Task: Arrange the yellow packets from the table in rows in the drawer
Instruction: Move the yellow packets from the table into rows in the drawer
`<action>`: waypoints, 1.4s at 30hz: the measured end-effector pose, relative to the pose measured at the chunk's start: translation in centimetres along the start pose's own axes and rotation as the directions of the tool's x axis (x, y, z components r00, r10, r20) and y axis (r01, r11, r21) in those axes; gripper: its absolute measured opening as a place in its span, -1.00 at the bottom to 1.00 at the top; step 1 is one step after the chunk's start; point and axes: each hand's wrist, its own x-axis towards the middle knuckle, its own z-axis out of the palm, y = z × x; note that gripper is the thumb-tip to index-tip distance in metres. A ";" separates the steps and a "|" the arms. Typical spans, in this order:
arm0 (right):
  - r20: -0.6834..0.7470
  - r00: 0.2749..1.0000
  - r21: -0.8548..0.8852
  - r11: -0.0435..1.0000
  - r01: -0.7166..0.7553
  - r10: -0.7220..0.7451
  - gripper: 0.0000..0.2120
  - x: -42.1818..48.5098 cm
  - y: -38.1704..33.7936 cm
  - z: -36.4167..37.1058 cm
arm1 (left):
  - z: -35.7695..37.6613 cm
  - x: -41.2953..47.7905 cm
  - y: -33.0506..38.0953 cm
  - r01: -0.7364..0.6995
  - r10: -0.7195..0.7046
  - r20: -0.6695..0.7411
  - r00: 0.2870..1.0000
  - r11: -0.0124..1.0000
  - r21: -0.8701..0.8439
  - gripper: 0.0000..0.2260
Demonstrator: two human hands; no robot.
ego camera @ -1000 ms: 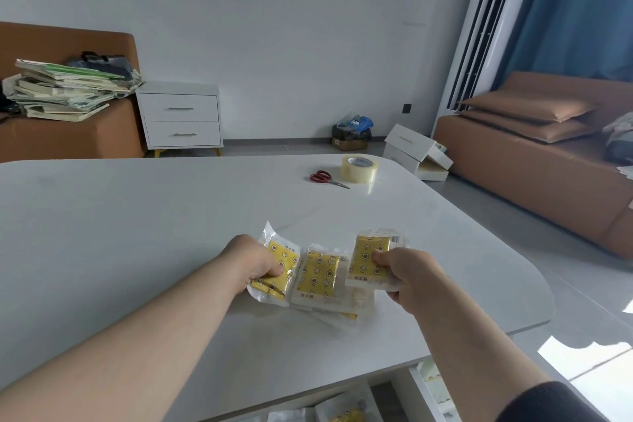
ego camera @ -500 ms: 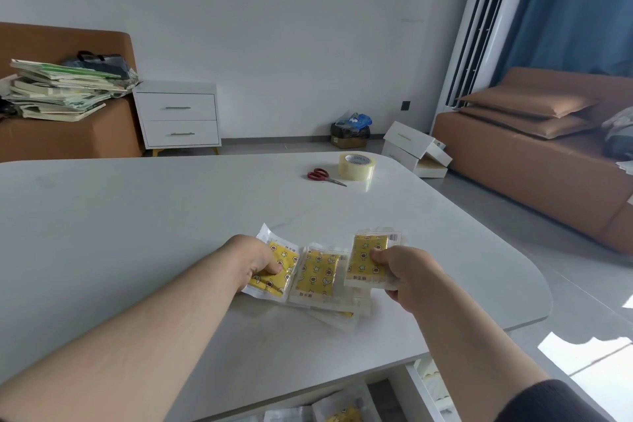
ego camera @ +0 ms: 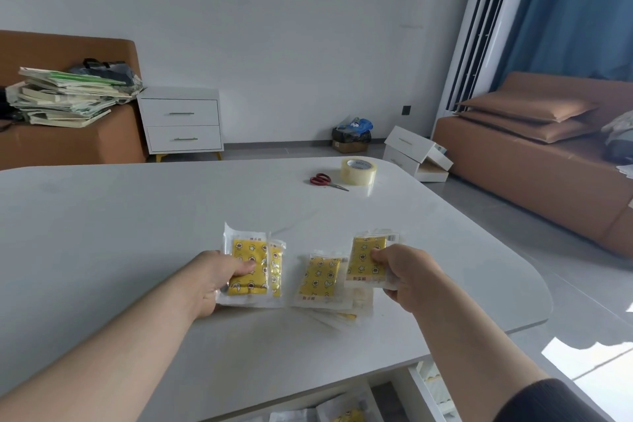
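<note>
Head view, left-hand packets: the yellow packets (ego camera: 248,267) gripped by the left hand (ego camera: 212,279) are now drawn to the left, clear of the middle pile (ego camera: 320,279) that they were overlapping half a second ago.
Left fingers: the thumb is pressed on top of the front packet and the fingers (ego camera: 219,305) are curled beneath, so that a second packet is seen peeking out at the right edge.
Right-hand packet: one packet (ego camera: 366,260) is pinched at its right side by the right hand (ego camera: 407,276), held just above the pile as before, its lower left corner over the pile's edge.
Pile: the remaining packets are left lying on the white surface (ego camera: 137,233) between the two hands.
Meaning for the task: a batch appears to be separated and ready to be carried down to the drawer (ego camera: 388,396); the pile is still to be moved.
Drawer: only a strip is shown below the near edge of the surface; packets are glimpsed inside, but no rows can be judged.
Hidden: the count in the left hand and the depth of the pile cannot be told; the lower fingers of both hands are covered by packets.
Elsewhere: scissors (ego camera: 325,180) and a tape roll (ego camera: 358,171) are left at the far end.
</note>
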 end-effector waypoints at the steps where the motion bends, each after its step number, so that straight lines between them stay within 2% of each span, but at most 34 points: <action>1: 0.002 1.000 -0.004 1.000 -0.001 0.001 -0.80 -0.1 0.0 0.0 | -0.2 -0.1 -0.6 -0.028 0.028 -0.006 1.000 1.000 -0.011 -0.88; 7: -0.010 1.000 -0.047 0.999 0.008 -0.008 -0.88 -0.5 0.0 0.6 | -0.5 -0.6 -2.3 -0.192 0.188 -0.053 0.981 0.979 -0.075 -0.91; 12: -0.024 0.999 -0.229 0.973 0.022 -0.028 -0.79 -0.3 1.3 2.7 | -0.6 -1.0 -2.9 -0.263 0.252 -0.121 0.960 0.961 -0.082 -0.92; 19: -0.078 0.984 -0.549 0.831 0.090 -0.158 -0.86 -0.8 1.4 4.4 | -1.0 -0.8 -3.4 -0.286 0.272 -0.162 0.949 0.955 -0.073 -0.92; 23: -0.073 0.977 -0.641 0.760 0.109 -0.202 -0.85 -1.0 1.5 5.1 | -1.0 -0.8 -3.4 -0.290 0.274 -0.165 0.948 0.953 -0.086 -0.92; 27: -0.075 0.977 -0.669 0.737 0.098 -0.198 -0.82 -1.0 1.5 5.7 | -0.9 -0.9 -3.5 -0.302 0.286 -0.172 0.943 0.950 -0.078 -0.92; 30: -0.080 0.980 -0.644 0.760 0.089 -0.183 -0.79 -0.9 1.6 6.2 | -0.9 -1.0 -3.5 -0.306 0.289 -0.173 0.942 0.948 -0.085 -0.93; 33: -0.081 0.988 -0.558 0.827 0.067 -0.135 -0.78 -0.9 1.5 6.3 | -1.0 -0.9 -3.5 -0.307 0.289 -0.169 0.942 0.947 -0.093 -0.93; 36: -0.039 0.997 -0.408 0.912 0.043 -0.064 -0.90 -0.9 1.4 6.4 | -1.2 -0.7 -3.6 -0.298 0.279 -0.163 0.946 0.949 -0.106 -0.92; 42: 0.077 0.997 -0.205 0.979 0.011 0.005 -0.84 -0.6 1.7 6.2 | -1.5 -1.0 -3.4 -0.302 0.273 -0.147 0.951 0.925 -0.230 -0.90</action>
